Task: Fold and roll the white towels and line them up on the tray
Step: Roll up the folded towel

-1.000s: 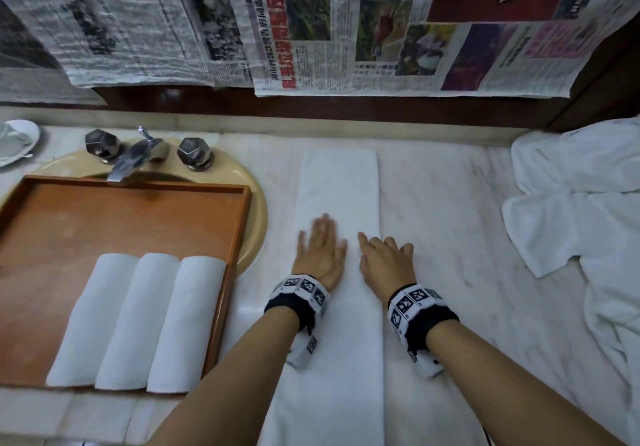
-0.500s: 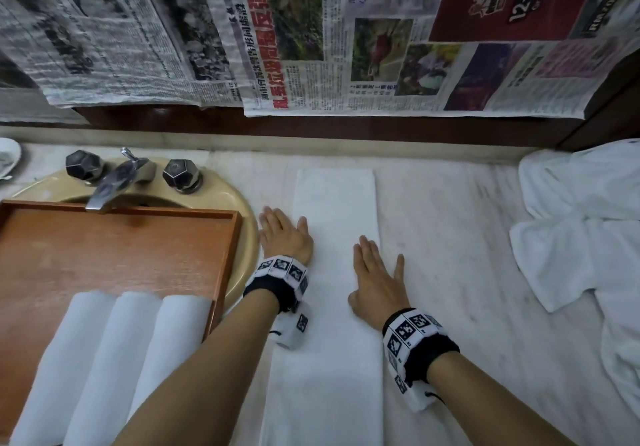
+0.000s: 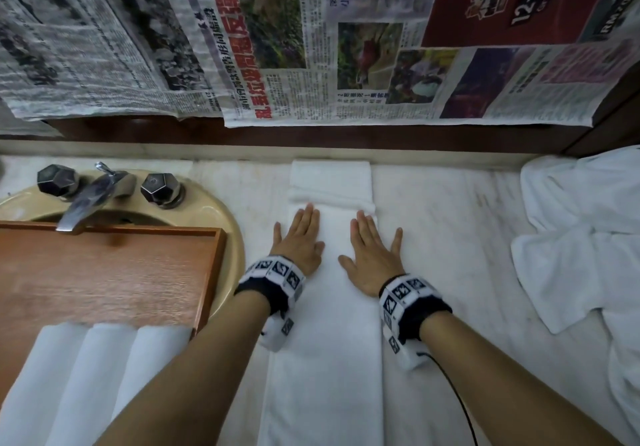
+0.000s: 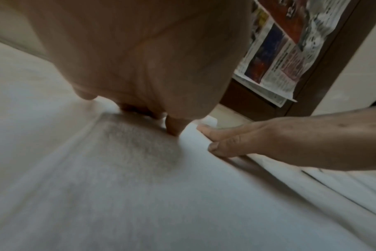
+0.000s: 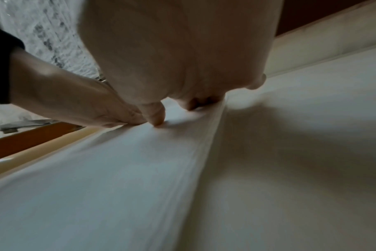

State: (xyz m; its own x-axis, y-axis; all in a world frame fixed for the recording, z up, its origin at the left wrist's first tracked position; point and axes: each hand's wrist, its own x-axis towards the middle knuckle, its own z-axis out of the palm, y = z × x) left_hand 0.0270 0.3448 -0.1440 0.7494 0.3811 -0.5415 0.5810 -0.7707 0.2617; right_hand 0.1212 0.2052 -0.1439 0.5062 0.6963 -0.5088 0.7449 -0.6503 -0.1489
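1. We're pressing left hand (image 3: 300,239) & right hand (image 3: 372,251), fingers spread flat, on the folded towel strip (image 3: 325,359), frame centre on the tabletop (image 3: 450,237), prob. to flatten it for rolling.
2. Three rolled towels (image 3: 86,376) are lying side by side in the tray (image 3: 211,272), lower left.

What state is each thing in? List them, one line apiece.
folded towel: laid flat in a long strip on the counter, ridge across its far end
left hand: flat, pressing the strip
right hand: flat, pressing the strip
rolled towels: three, side by side on the tray
tray: far part bare
loose towels: unfolded heap at right
faucet: no water visible
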